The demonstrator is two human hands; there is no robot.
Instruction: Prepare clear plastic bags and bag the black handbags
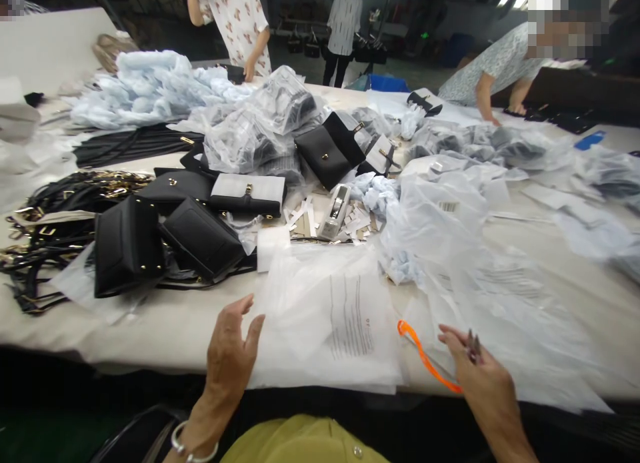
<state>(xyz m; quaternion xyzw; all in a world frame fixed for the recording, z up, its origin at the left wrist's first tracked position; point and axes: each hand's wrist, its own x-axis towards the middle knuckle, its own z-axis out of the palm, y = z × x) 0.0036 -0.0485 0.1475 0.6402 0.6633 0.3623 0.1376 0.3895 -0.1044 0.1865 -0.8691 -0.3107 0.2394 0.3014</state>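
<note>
My left hand point(231, 348) lies open at the near table edge, its fingers stretched out and touching the left side of a clear printed plastic bag point(330, 316). My right hand point(483, 376) is closed on a small metal tool point(473, 346), maybe snips, with an orange loop point(425, 356) hanging from it. It hovers just right of the same bag. Black handbags point(165, 239) lie in a group to the left. Further back another black bag point(327, 153) stands open.
Black straps with gold fittings point(50, 229) are heaped at the far left. Light blue tissue paper point(150, 86) and bagged goods point(280, 109) fill the back. Loose plastic bags point(450, 223) cover the right. Three other people stand at the far edge of the white table point(170, 329).
</note>
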